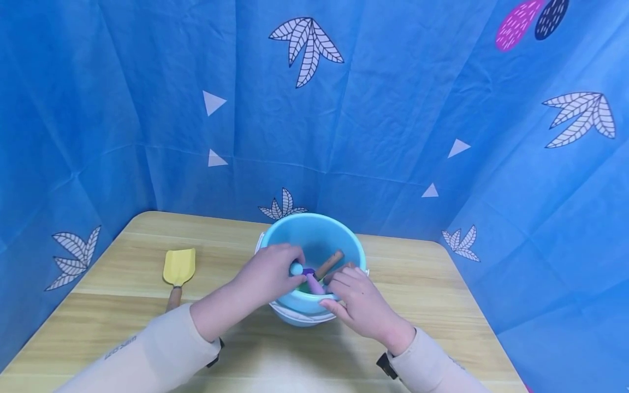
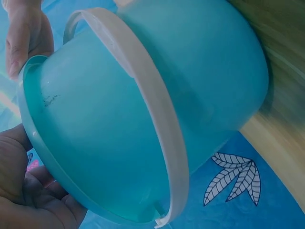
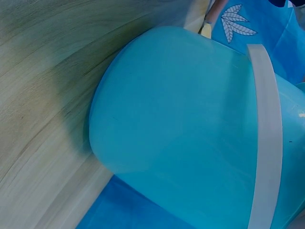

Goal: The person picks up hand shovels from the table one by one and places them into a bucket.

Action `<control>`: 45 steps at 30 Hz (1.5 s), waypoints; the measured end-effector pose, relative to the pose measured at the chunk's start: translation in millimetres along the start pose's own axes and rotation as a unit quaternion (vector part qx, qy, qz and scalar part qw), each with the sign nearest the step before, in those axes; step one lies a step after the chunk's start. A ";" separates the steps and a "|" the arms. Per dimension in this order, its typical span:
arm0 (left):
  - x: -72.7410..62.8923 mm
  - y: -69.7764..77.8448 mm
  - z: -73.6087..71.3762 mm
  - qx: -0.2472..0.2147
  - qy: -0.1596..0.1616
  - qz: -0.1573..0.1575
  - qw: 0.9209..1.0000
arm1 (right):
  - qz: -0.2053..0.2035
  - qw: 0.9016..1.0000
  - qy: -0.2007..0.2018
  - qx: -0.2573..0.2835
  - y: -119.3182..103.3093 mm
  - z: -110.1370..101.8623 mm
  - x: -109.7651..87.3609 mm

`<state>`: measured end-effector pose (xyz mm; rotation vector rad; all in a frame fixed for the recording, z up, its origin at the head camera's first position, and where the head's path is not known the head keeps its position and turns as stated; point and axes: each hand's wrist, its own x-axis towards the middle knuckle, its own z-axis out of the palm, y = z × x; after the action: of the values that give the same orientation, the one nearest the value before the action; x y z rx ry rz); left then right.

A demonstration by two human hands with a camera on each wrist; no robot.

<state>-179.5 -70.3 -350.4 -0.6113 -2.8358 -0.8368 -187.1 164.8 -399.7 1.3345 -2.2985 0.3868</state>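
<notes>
A light blue bucket [image 1: 314,232] stands on the table, its white carrying handle [image 2: 159,114] hanging down on the near side. Reaching over the rim from the left, my left hand [image 1: 275,270] has thumb and fingers about a light blue rounded handle end [image 1: 296,268]. My right hand [image 1: 363,300] grips the front right of the rim, its thumb outside and its fingers bent inside. Within the bucket lie a wooden handle [image 1: 329,264], a light purple piece [image 1: 315,284] and a dark purple piece [image 1: 308,271]. The bucket's wall hides their lower parts.
A yellow toy shovel [image 1: 179,266] with a wooden handle lies on the table [image 1: 113,278] left of the bucket, partly behind my left sleeve [image 1: 167,344]. A blue patterned cloth [image 1: 393,109] hangs behind the table and along both sides.
</notes>
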 end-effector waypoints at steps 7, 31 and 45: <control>-0.5 1.4 -1.0 -0.025 -0.016 -0.006 1.000 | -0.005 1.000 0.004 0.001 -0.4 -0.3 0.4; -6.4 2.3 0.1 -0.031 -0.008 -0.001 0.999 | -0.002 1.000 0.000 0.005 -0.9 0.4 -0.5; -13.7 -2.0 0.5 0.008 0.047 0.001 0.999 | 0.000 1.000 -0.005 0.000 0.8 1.7 -2.1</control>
<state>-167.9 -76.2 -355.0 -0.5563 -2.7538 -0.8196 -187.3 165.9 -402.3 1.3392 -2.3070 0.3806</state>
